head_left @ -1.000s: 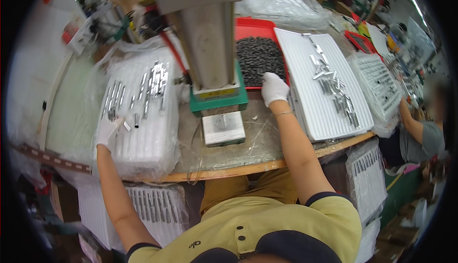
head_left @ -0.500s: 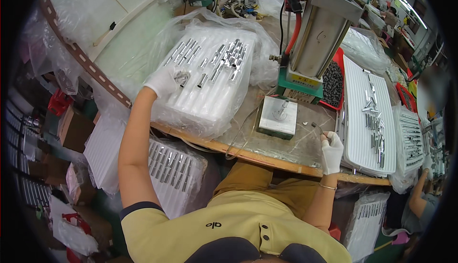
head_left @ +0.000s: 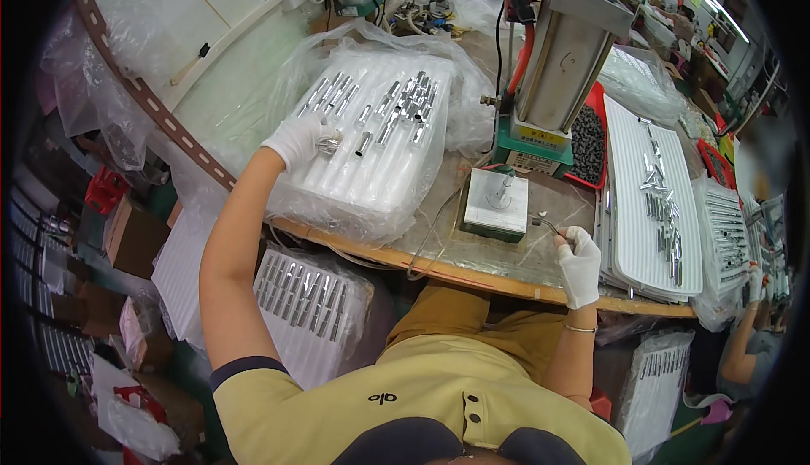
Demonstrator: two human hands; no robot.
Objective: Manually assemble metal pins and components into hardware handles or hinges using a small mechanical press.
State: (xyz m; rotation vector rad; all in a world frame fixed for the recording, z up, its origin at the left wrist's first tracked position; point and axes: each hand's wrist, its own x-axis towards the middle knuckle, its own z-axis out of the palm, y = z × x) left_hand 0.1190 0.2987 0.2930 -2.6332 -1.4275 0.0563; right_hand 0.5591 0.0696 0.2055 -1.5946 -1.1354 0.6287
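My left hand [head_left: 297,141], in a white glove, is closed at the near left of a white ribbed tray [head_left: 371,182]. Shiny metal tubes [head_left: 331,143] show at its fingertips; how many is unclear. A loose metal tube [head_left: 363,144] lies just right of them, with several more in rows farther back. My right hand [head_left: 580,269], also gloved, pinches a thin bent metal tool [head_left: 549,227] with a small dark piece at its tip. That tip is close to the right side of a white-topped block [head_left: 496,203], which carries a small upright clear post [head_left: 504,188].
Behind the block stands a metal press cylinder [head_left: 567,60] on a green base [head_left: 531,159]. A red bin [head_left: 601,180] of small dark parts is beside it. Farther right lies a white ribbed tray [head_left: 629,246] with metal tubes. The wooden table edge [head_left: 472,283] runs before me.
My left hand has shifted a little right over the tray, toward the loose tube. My right hand has moved slightly left, bringing the tool's tip nearer the block.
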